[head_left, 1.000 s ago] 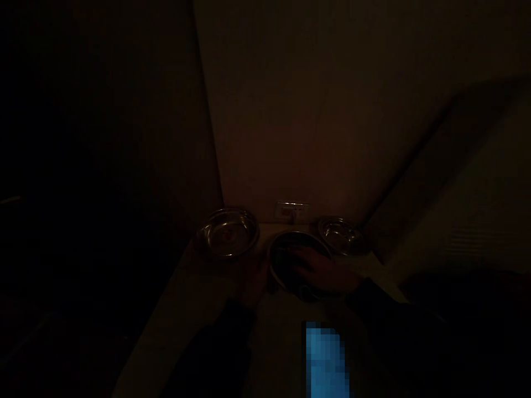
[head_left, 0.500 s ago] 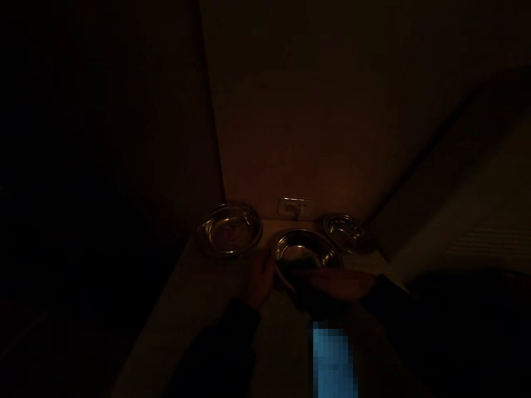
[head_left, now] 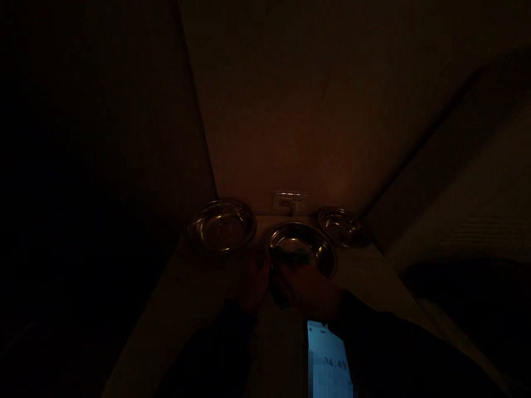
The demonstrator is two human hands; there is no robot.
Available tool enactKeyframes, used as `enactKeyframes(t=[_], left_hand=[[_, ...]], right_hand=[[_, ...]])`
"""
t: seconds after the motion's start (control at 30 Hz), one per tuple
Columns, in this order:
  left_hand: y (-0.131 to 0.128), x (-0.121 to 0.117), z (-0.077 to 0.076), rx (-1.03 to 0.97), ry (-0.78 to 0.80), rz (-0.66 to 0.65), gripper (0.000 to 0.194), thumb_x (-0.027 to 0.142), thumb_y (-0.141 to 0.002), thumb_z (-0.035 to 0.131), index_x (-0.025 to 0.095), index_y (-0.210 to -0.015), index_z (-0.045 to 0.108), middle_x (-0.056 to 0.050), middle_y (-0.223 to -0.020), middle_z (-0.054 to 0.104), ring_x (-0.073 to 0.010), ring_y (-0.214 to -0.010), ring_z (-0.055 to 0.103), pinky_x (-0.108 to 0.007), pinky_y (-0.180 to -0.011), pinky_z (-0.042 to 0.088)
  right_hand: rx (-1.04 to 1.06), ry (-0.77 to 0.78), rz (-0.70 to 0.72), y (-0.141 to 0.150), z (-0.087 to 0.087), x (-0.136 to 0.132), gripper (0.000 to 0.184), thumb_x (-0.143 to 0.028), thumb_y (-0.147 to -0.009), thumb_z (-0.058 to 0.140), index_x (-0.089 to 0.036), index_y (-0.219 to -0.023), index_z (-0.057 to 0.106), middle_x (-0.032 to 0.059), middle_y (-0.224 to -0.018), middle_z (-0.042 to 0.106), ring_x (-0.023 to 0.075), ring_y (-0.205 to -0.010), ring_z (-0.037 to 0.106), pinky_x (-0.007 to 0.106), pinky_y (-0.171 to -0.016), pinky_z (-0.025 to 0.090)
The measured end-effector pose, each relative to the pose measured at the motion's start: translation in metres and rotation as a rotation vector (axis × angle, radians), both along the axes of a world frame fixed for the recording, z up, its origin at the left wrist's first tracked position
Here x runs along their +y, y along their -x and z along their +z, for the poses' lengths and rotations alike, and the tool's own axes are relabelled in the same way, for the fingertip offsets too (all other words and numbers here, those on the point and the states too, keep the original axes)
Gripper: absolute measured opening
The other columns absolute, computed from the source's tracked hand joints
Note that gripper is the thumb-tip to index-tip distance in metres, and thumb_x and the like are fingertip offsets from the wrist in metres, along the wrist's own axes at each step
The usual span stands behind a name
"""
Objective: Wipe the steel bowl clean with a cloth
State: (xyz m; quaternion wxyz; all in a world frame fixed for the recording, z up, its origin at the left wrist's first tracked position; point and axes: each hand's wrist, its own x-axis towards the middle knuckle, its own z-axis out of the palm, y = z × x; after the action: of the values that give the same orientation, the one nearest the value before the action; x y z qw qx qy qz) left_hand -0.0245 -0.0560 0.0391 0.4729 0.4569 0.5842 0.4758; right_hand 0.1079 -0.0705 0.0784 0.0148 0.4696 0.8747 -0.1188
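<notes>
The scene is very dark. In the middle stands a shiny round metal bowl. My left hand is at its left edge, seemingly gripping the rim; its fingers are mostly lost in shadow. Closed on a dark greenish cloth, my right hand reaches over the bowl's near side. Part of that cloth lies inside the bowl, and a dark portion seems to hang over the near rim.
A second metal bowl with a small reddish spot inside stands back left; a third metal bowl is back right. A wall socket with a plug sits behind. A lit phone showing digits lies near the front of the tabletop.
My right hand has moved left and nearer to me across the bowl, toward my left hand. More cloth shows inside the bowl. The view has shifted slightly.
</notes>
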Motion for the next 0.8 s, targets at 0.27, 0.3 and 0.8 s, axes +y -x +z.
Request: enactKeyframes(t=[0.27, 0.3, 0.8], left_hand=[[0.001, 0.003, -0.001, -0.139, 0.04, -0.061, 0.036, 0.037, -0.083, 0.052, 0.011, -0.107, 0.061, -0.014, -0.113, 0.065, -0.0246, -0.101, 0.062, -0.036, -0.084, 0.049], [0.0, 0.004, -0.001, -0.136, 0.046, -0.062, 0.038, 0.038, -0.083, 0.052, 0.011, -0.108, 0.06, -0.015, -0.114, 0.065, -0.0249, -0.102, 0.062, -0.036, -0.084, 0.049], [0.0, 0.012, -0.002, -0.018, 0.001, -0.059, 0.037, 0.036, -0.082, 0.052, 0.01, -0.106, 0.062, -0.014, -0.108, 0.068, -0.0229, -0.093, 0.065, -0.033, -0.079, 0.051]], right_hand=[[-0.121, -0.037, 0.117, -0.04, -0.001, -0.007, 0.034, -0.037, -0.095, 0.038, -0.015, -0.106, 0.06, 0.0132, -0.099, 0.069, 0.0265, -0.087, 0.066, 0.034, -0.071, 0.048], [-0.129, -0.045, 0.126, -0.041, -0.001, -0.007, 0.034, -0.037, -0.095, 0.038, -0.014, -0.106, 0.061, 0.013, -0.098, 0.069, 0.0266, -0.088, 0.065, 0.034, -0.071, 0.048], [-0.156, -0.109, 0.15, -0.044, 0.001, -0.007, 0.032, -0.038, -0.095, 0.039, -0.015, -0.095, 0.062, 0.0098, -0.094, 0.07, 0.0235, -0.087, 0.064, 0.031, -0.068, 0.047]])
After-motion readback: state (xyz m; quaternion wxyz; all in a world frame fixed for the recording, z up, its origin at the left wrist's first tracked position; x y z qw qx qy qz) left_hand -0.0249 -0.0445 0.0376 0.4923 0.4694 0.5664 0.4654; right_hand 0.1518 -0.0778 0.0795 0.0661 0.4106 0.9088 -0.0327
